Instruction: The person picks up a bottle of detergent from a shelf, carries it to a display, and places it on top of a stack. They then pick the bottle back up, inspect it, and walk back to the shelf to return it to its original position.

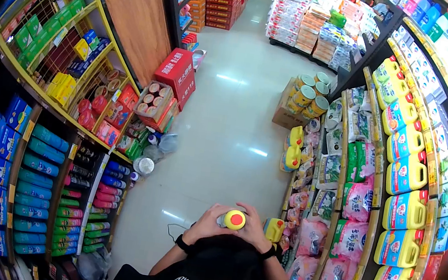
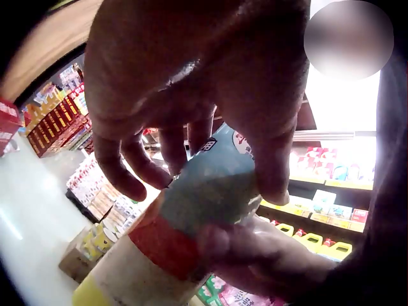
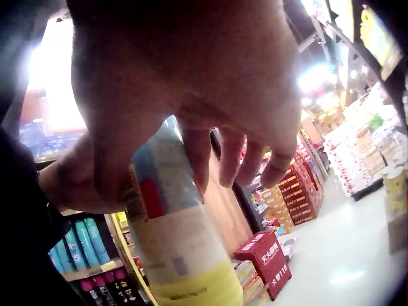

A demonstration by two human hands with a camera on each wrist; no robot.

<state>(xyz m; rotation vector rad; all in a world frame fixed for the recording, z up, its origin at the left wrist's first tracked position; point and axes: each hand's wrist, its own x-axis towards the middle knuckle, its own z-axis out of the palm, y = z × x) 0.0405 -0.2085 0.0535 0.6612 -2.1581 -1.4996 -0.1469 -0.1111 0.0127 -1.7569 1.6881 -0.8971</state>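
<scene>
Both hands hold one cylindrical bottle in front of the person's body. From above in the head view, the bottle (image 1: 235, 219) shows a round yellow end with a red centre. My left hand (image 1: 206, 223) grips its left side and my right hand (image 1: 254, 231) its right side. In the left wrist view the bottle (image 2: 213, 185) has a light blue part, a red band, then white and yellow; the left thumb and fingers curl about it. The right wrist view has the right hand (image 3: 191, 76) round the bottle's (image 3: 182, 239) blue part, partly hiding it.
Shelves of yellow-handled jugs (image 1: 404, 209) and pink packs (image 1: 357, 202) line the right side. Spray cans (image 1: 38, 180) and boxes fill the left shelves. A red box (image 1: 179, 73) and a carton of tins (image 1: 291, 112) stand along the tiled aisle (image 1: 226, 123).
</scene>
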